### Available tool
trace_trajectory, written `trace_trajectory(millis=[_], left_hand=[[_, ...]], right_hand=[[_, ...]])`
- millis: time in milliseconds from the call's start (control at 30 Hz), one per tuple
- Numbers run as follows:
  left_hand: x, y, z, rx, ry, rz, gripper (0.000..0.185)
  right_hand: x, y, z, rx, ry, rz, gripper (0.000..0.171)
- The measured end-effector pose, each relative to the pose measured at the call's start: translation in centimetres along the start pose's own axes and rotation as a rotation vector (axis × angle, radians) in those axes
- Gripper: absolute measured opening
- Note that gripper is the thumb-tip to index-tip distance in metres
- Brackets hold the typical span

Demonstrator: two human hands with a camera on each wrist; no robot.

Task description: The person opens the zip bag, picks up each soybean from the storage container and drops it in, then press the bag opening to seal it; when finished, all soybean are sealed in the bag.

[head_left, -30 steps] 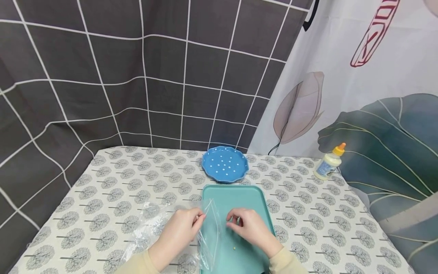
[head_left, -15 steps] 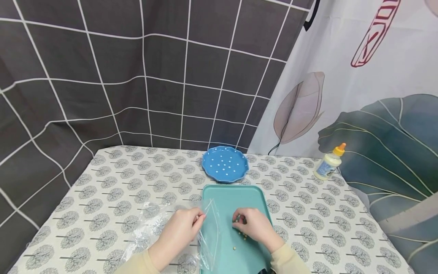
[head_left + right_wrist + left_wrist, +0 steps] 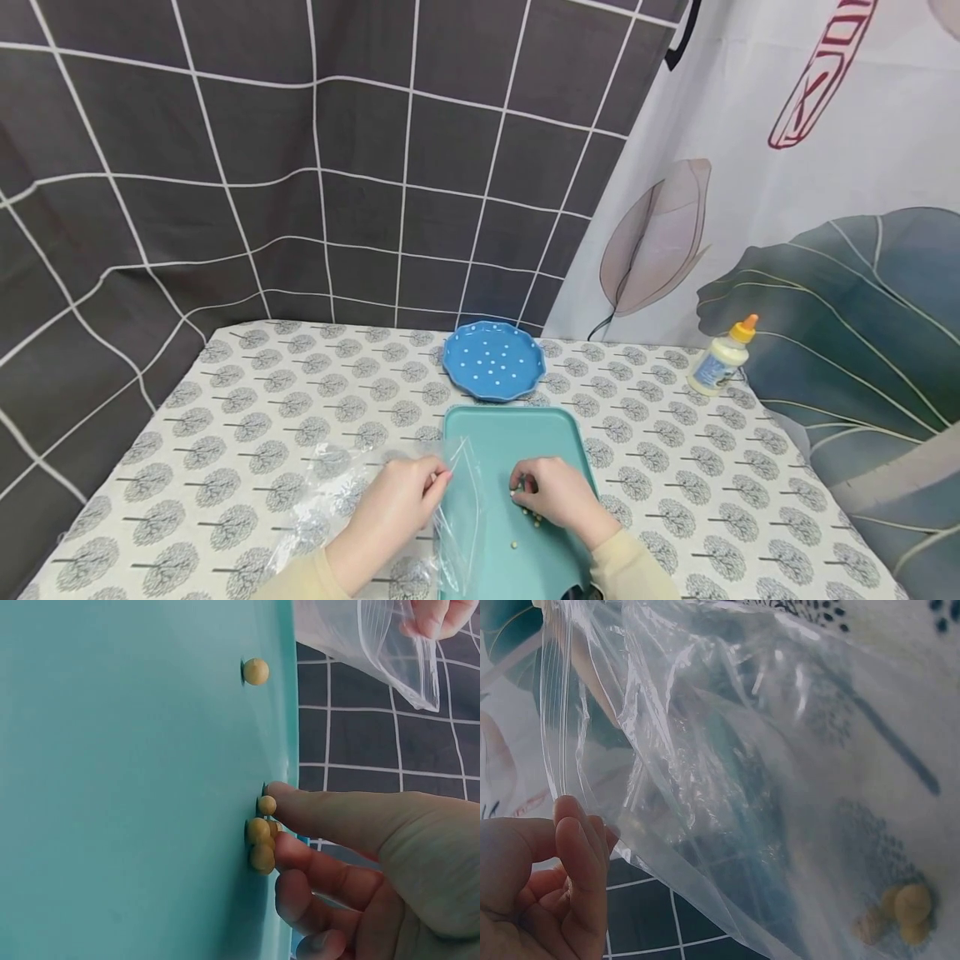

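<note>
My left hand [image 3: 397,500] pinches the rim of a clear zip bag [image 3: 727,750] near its mouth. Several round yellow soybeans [image 3: 912,904] sit low in the bag. Over the teal tray [image 3: 517,429], my right hand [image 3: 557,498] is lowered to a small cluster of soybeans [image 3: 262,857]. The thumb [image 3: 300,806] and index finger of that hand stand a little apart around the beans, touching or nearly touching them. A lone soybean [image 3: 256,672] lies on the tray away from the cluster. Part of the cluster is hidden behind the fingers.
A blue plate [image 3: 493,362] with white dots stands just behind the tray. At the right back is a glue bottle [image 3: 718,360] with an orange cap. A tree-print cloth [image 3: 277,417] covers the table, and a dark grid curtain [image 3: 360,167] hangs behind.
My right hand has shifted right and slightly back over the tray, bringing soybeans beneath it into view, then stayed there. My left hand keeps its hold on the bag.
</note>
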State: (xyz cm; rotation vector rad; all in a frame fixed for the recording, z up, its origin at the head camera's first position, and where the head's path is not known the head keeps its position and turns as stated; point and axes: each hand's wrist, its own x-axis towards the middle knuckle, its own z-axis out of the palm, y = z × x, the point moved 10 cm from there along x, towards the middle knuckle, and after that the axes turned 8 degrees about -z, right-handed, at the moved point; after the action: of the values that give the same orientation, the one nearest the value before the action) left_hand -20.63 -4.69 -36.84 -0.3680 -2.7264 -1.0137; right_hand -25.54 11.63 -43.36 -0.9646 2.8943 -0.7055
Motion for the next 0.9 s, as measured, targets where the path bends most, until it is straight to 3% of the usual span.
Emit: trace_trajectory(millis=[600, 900], left_hand=[[0.0, 0.1, 0.2, -0.001, 0.004, -0.001, 0.008], [0.1, 0.0, 0.0, 0.007, 0.019, 0.006, 0.008]], right_hand=[[0.0, -0.7, -0.3, -0.033, 0.018, -0.009, 0.014], [0.1, -1.9, -1.0, 0.023, 0.041, -0.007, 0.01]])
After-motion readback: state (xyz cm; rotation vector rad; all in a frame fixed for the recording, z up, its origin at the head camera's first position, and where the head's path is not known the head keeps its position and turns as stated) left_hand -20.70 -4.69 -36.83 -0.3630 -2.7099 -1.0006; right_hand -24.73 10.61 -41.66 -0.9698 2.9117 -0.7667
